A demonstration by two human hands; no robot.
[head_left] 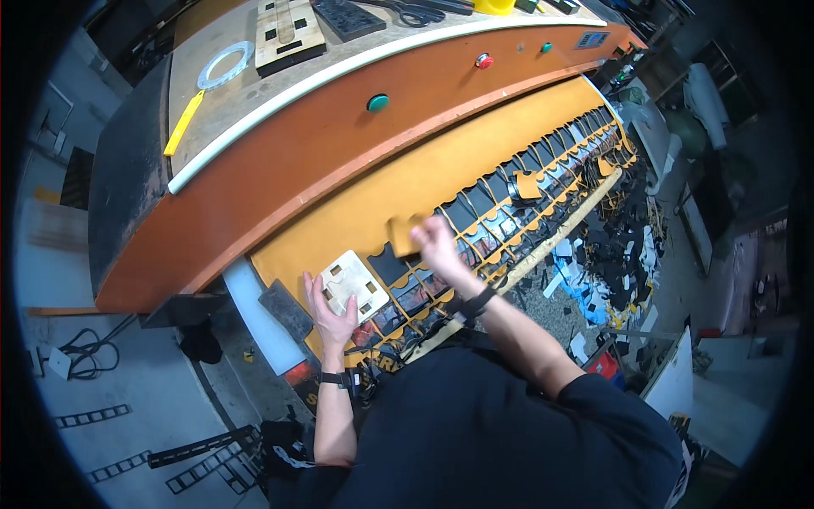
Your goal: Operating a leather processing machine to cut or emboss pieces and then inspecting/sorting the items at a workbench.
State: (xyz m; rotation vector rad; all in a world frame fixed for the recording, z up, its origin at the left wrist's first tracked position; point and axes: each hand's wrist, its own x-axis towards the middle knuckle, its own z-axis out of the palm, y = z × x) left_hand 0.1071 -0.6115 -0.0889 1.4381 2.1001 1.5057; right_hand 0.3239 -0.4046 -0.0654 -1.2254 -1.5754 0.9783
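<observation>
My left hand [334,312] grips the left edge of a pale square board [358,276] with square openings, which rests on the orange sheet [335,225]. My right hand [434,244], slightly blurred, pinches a small orange cut piece [404,235] just right of the board. A long band of cut outlines and dark gaps [476,207] runs along the near part of the sheet, with narrow orange strips left between them. Loose orange pieces [527,183] lie farther along it.
An orange machine front [178,236] with push buttons spans above the sheet. Its top [199,136] holds a ring [225,64], yellow tool [184,123], boards and scissors [407,14]. A pale rail [560,224] edges the near side. Scraps [606,284] litter the floor at right.
</observation>
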